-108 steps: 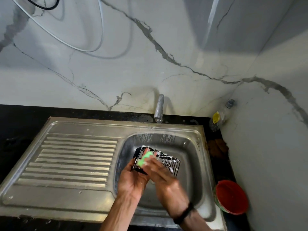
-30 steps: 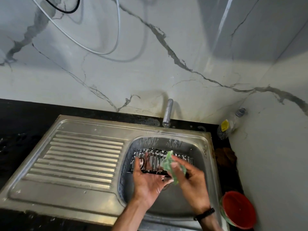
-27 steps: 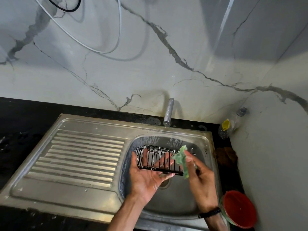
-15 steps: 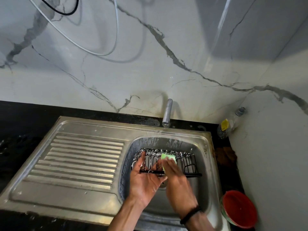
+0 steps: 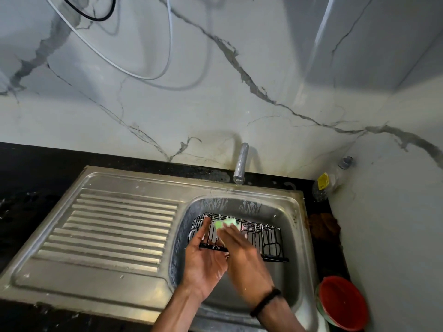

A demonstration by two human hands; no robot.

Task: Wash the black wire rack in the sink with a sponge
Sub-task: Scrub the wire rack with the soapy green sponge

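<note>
The black wire rack (image 5: 266,238), streaked with white suds, is held above the steel sink basin (image 5: 291,236). My left hand (image 5: 203,257) supports its near left edge from below, palm up, fingers reaching up along the wires. My right hand (image 5: 242,255) grips a green sponge (image 5: 225,222) and presses it on the rack's far top edge. The rack's left part is hidden behind both hands.
A ribbed steel drainboard (image 5: 115,228) lies left of the basin. The tap (image 5: 241,164) stands behind it, with no water seen. A clear bottle (image 5: 329,179) leans in the back right corner. A red bowl (image 5: 341,303) sits at the right front. Black counter (image 5: 28,173) surrounds the sink.
The rack has been turned from upright to lying flatter over the basin. My right hand lifted the sponge off to the right, then brought it back onto the rack's far edge.
</note>
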